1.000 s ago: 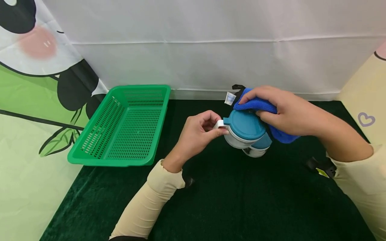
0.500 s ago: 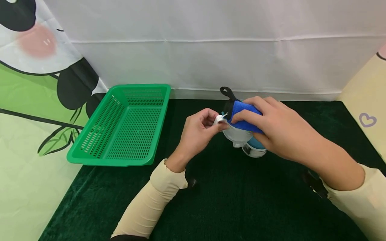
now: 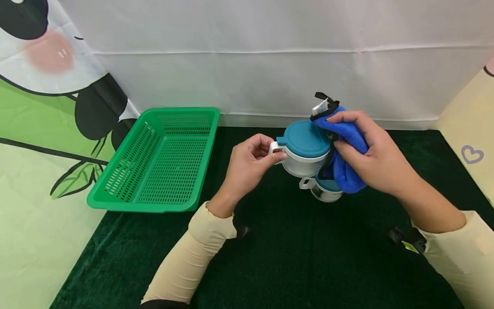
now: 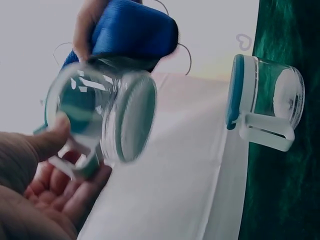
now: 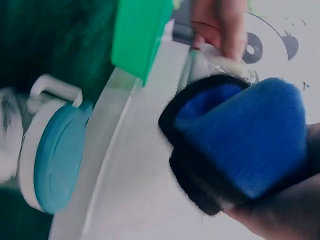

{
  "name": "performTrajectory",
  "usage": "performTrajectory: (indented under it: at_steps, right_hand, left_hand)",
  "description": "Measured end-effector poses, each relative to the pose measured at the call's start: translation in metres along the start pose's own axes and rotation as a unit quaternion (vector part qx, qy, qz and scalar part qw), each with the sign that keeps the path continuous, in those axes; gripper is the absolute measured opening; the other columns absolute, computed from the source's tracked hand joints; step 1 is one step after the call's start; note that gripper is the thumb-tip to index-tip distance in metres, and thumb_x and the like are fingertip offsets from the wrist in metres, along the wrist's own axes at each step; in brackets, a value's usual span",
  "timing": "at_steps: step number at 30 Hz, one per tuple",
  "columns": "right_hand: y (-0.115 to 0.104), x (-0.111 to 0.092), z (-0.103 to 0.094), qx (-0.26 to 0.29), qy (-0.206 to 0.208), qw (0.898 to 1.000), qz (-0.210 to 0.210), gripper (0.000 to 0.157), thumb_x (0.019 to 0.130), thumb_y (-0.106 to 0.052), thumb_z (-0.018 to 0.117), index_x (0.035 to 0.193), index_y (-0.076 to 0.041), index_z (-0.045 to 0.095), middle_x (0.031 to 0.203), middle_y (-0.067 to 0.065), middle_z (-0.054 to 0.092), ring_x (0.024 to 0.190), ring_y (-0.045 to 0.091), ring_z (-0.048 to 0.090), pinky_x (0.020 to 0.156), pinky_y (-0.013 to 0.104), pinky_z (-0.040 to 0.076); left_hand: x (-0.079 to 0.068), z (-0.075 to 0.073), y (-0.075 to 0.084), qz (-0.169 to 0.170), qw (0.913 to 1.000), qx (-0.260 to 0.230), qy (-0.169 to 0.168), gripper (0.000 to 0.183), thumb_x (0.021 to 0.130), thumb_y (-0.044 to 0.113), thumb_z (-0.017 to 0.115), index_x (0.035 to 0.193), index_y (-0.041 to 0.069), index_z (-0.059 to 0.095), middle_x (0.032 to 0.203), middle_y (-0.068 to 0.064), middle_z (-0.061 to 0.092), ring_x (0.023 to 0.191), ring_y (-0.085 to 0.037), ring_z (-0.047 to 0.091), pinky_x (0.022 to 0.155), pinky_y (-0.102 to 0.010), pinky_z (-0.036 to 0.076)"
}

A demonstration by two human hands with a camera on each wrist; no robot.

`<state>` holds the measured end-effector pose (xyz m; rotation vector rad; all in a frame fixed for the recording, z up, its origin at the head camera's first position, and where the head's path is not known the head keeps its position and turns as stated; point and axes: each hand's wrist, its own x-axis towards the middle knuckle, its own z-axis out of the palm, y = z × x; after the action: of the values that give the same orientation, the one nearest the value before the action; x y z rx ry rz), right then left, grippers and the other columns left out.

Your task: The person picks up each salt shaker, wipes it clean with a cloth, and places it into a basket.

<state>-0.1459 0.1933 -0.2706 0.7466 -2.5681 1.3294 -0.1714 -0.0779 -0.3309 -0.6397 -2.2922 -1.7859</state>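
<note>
The teal-lidded jar (image 3: 306, 146) is in my left hand (image 3: 248, 161), held off the work surface, roughly upright with its lid on top. White sheeting (image 3: 270, 81) hangs behind, and a dark green cloth (image 3: 308, 257) spreads out below. The green basket (image 3: 154, 207) sits on my left, well apart from the jar. My right hand (image 3: 372, 156) grasps a bunched blue towel (image 3: 347, 169) between thumb and fingers, right at the lid's right edge; I can't tell whether towel and jar touch there. A second jar (image 3: 326, 195), also lidded in teal, stands upright on the cloth, lower down and a little to the right. My left thumb and fingers pinch the held jar's white handle (image 3: 275, 148). A small white tag (image 3: 320, 108) pokes from the towel's top.
</note>
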Motion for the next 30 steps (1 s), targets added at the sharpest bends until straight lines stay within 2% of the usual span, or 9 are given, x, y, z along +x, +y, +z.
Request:
performTrajectory:
  at_steps: [3,5,7,10,14,17,22,26,30]
  right_hand:
    - [0.001,0.011,-0.01,0.065,-0.039,0.996,0.054,0.042,0.108,-0.015,0.052,0.149,-0.021,0.046,0.149,0.008,0.043,0.123,0.038,0.047,0.089,0.058,0.048]
    - [0.0,0.018,-0.016,0.065,-0.075,0.992,0.072,0.041,0.109,-0.018,0.052,0.149,-0.024,0.046,0.15,0.009,0.042,0.122,0.04,0.047,0.088,0.058,0.048]
    - [-0.003,0.024,-0.019,0.03,-0.104,0.992,0.06,0.041,0.108,-0.014,0.052,0.148,-0.022,0.048,0.148,0.012,0.045,0.12,0.042,0.05,0.086,0.061,0.049]
    - [-0.013,0.03,-0.018,-0.071,-0.127,0.989,0.026,0.041,0.104,-0.008,0.056,0.143,-0.021,0.053,0.146,0.016,0.049,0.12,0.044,0.052,0.088,0.066,0.05]
    - [-0.027,0.029,-0.008,-0.209,-0.135,0.968,-0.017,0.043,0.099,-0.006,0.063,0.139,-0.021,0.058,0.143,0.019,0.049,0.122,0.045,0.052,0.09,0.069,0.051]
    - [-0.033,0.021,0.001,-0.268,-0.124,0.954,-0.057,0.044,0.096,-0.005,0.068,0.137,-0.021,0.06,0.141,0.021,0.05,0.123,0.044,0.052,0.093,0.067,0.051]
    - [-0.038,0.007,0.004,-0.285,-0.116,0.946,-0.102,0.049,0.091,-0.004,0.077,0.133,-0.025,0.062,0.144,0.016,0.051,0.126,0.042,0.051,0.093,0.065,0.052]
    - [-0.036,0.001,-0.007,-0.273,-0.129,0.948,-0.098,0.053,0.089,-0.004,0.08,0.132,-0.029,0.063,0.145,0.013,0.05,0.126,0.041,0.05,0.09,0.065,0.054]
    - [-0.032,0.003,-0.017,-0.279,-0.118,0.949,-0.09,0.051,0.089,-0.003,0.08,0.131,-0.026,0.063,0.142,0.017,0.052,0.123,0.045,0.052,0.09,0.067,0.052]
  left_hand:
    - [0.0,-0.001,-0.001,0.017,0.9992,-0.023,-0.028,0.016,0.093,0.008,0.078,0.103,0.002,0.066,0.098,-0.007,0.069,0.085,-0.019,0.068,0.082,-0.034,0.061]
    - [-0.001,-0.001,-0.001,0.028,0.9983,-0.029,-0.043,0.015,0.093,0.006,0.078,0.102,0.002,0.066,0.099,-0.007,0.07,0.085,-0.019,0.069,0.082,-0.034,0.061]
    - [-0.001,0.0,-0.001,0.034,0.9978,-0.022,-0.053,0.015,0.094,0.007,0.077,0.102,0.003,0.066,0.1,-0.006,0.07,0.084,-0.018,0.069,0.082,-0.033,0.061]
    - [-0.001,0.001,0.001,0.035,0.9977,0.001,-0.058,0.015,0.093,0.01,0.078,0.102,0.005,0.067,0.1,-0.003,0.07,0.083,-0.015,0.069,0.08,-0.031,0.061]
    - [-0.002,0.004,0.002,0.028,0.9975,0.031,-0.056,0.016,0.093,0.014,0.08,0.101,0.007,0.068,0.099,-0.001,0.071,0.082,-0.013,0.068,0.078,-0.029,0.06]
    - [-0.003,0.006,0.003,0.019,0.9977,0.043,-0.049,0.017,0.093,0.016,0.08,0.1,0.008,0.068,0.097,0.0,0.072,0.08,-0.012,0.067,0.075,-0.029,0.06]
    - [-0.002,0.006,0.003,-0.002,0.9983,0.052,-0.027,0.016,0.093,0.016,0.08,0.1,0.008,0.068,0.095,0.001,0.071,0.081,-0.013,0.066,0.075,-0.03,0.059]
    - [-0.001,0.004,0.003,-0.005,0.999,0.042,-0.016,0.016,0.093,0.016,0.08,0.1,0.008,0.067,0.094,0.0,0.07,0.081,-0.014,0.065,0.076,-0.031,0.059]
    - [-0.002,0.003,0.002,0.004,0.9997,0.014,-0.02,0.016,0.093,0.014,0.08,0.1,0.007,0.067,0.094,-0.001,0.07,0.081,-0.016,0.066,0.077,-0.032,0.06]
